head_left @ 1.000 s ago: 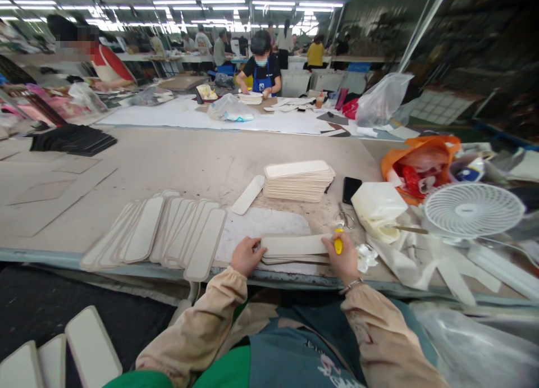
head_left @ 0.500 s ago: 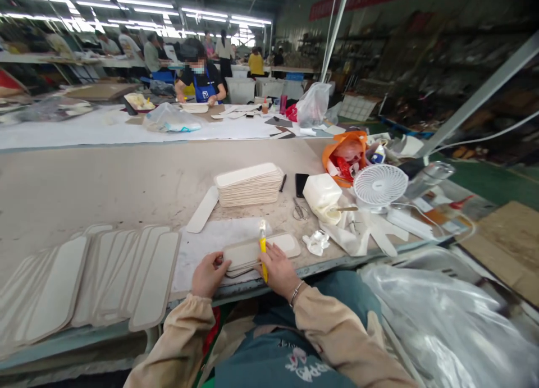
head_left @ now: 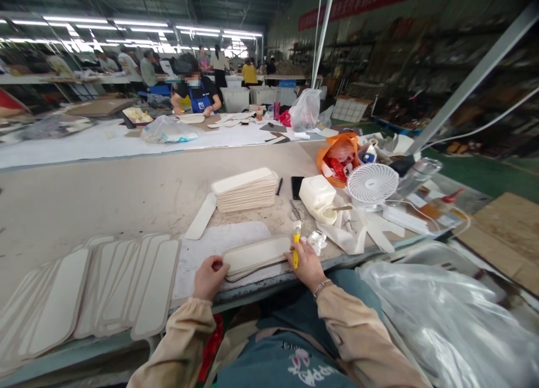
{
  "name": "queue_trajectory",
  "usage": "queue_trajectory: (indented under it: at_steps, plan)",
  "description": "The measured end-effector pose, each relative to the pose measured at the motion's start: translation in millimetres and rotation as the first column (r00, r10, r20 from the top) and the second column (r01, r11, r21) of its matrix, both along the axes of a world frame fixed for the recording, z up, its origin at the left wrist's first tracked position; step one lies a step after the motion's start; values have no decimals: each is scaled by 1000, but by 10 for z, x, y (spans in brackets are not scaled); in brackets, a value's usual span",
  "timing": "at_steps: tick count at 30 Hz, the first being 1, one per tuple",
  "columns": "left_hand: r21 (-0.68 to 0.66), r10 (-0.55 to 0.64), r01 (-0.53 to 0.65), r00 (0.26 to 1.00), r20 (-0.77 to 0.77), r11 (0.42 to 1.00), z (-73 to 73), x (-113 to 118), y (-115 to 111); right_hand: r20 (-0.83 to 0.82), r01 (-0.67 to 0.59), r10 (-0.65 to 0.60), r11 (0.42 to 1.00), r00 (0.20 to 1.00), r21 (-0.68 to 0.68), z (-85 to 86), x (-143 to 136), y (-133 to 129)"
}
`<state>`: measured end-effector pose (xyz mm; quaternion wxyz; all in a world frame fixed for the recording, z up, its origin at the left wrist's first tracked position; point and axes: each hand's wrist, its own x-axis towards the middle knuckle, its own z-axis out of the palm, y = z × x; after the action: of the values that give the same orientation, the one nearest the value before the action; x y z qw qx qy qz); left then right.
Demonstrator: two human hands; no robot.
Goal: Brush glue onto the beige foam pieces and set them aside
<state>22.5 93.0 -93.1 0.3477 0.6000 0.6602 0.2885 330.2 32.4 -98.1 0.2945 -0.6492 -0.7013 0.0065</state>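
Table: the long beige worktable fills the middle of the frame, its near edge running across the lower centre.
Fanned pieces: a row of flat cream rounded-end board strips lies overlapped at the lower left, near the table edge.
Tall stack: a neat pile of the same cream strips sits in the centre, with 1 loose strip leaning just left of it.
Fan: a small white desk fan stands right of centre, beside a white plastic jug and an orange plastic bag.
Small stack: the short pile of cream strips I am working on lies at the lower centre, on a white sheet, between my 2 hands.
My left hand: curled against the left end of the small stack, fingertips pressing it.
My right hand: clenched around a yellow-handled tool, resting at the right end of that stack.
Scissors: 1 pair of metal scissors lies just above my right hand.
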Motion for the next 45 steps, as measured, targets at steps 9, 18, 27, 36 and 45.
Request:
queue_trajectory:
  at_steps: [9, 18, 27, 36, 45]
  plan:
    - [-124, 127, -49, 634, 762, 991, 464, 375, 39, -456, 101, -103, 994, 884, -28, 2, 112, -125]
    - [34, -87, 101, 587, 805, 994, 1282, 700, 34, -789, -16, 39, 999, 613, 37, 203, 26, -183]
    - [51, -69, 51, 447, 892, 997, 1677, 588, -8, -974, -40, 80, 997, 212, 73, 533, -212, -243]
    - [-65, 99, -88, 475, 874, 994, 1163, 234, -50, -973, 93, 69, 991, 221, 91, 766, -189, -202]
    - [52, 33, -91, 743, 668, 994, 972, 127, -99, -937, 93, 51, 992, 346, 89, 884, -200, -110]
